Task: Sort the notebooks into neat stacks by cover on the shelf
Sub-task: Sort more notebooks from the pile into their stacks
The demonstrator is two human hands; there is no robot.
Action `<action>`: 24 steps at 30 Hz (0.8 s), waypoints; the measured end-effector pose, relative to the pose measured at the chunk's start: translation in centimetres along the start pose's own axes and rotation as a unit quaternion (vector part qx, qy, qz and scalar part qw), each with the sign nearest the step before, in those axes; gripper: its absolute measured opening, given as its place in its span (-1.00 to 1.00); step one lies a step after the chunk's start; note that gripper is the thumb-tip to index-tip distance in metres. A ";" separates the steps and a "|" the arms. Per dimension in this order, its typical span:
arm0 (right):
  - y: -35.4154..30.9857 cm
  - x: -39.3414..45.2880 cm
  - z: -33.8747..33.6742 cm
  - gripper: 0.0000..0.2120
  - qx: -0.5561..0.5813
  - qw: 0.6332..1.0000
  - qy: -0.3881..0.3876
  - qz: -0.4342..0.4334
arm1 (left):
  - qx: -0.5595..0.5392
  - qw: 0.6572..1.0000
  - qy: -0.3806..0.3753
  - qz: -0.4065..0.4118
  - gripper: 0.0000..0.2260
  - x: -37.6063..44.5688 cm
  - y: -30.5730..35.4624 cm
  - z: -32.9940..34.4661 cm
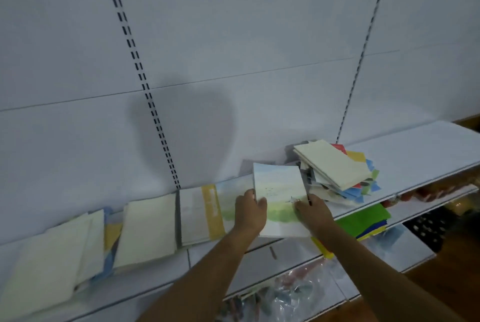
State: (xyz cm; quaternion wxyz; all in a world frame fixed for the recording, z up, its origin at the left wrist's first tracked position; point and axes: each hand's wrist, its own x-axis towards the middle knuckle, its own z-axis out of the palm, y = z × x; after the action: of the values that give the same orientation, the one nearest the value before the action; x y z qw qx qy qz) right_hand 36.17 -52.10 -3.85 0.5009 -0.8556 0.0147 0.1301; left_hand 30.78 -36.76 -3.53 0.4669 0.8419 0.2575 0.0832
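You are gripping the sky-and-grass notebook [279, 199] by both side edges, left hand [250, 214] and right hand [313, 211] clamped on it, near the shelf [415, 145] front. Square its edges before lowering; the unsorted heap [337, 168] is sitting just right.

A long white shelf [415, 145] runs along a pale back panel, sloping up toward the right in the head view. Along it, from the left, lie cream-covered notebooks [49, 259] overlapping one another, then a yellow-and-blue cover [112, 237] partly hidden between stacks, then a cream stack [149, 231], then a white notebook with a yellow band [200, 214] just beside it. Next comes a notebook with a sky-and-grass cover [230, 201], partly covered. Farther right sits a loose, untidy pile [345, 179] of mixed notebooks, topped by a tilted cream one [332, 163], with red, yellow and blue edges sticking out. The shelf to the right of the pile is bare white surface.
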 end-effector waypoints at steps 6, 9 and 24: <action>-2.6 3.6 5.0 -0.85 -0.051 0.995 -0.069 -0.047 | -0.048 0.996 0.054 -0.059 -0.62 3.5 -3.4 -3.3; -2.5 5.1 7.0 -0.78 -0.063 0.992 -0.090 -0.057 | -0.043 0.994 0.058 -0.082 -0.58 4.8 -5.2 -3.8; -1.5 10.4 11.2 -0.57 -0.203 0.965 -0.134 -0.103 | 0.079 0.980 0.107 -0.147 -0.55 7.3 -6.9 -1.2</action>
State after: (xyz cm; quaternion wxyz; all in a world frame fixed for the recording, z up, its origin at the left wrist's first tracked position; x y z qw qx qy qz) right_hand 44.12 -40.64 -10.21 0.3252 -0.9109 -0.1672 0.1911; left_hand 34.15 -29.16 -9.35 0.3757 0.8154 0.4325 0.0831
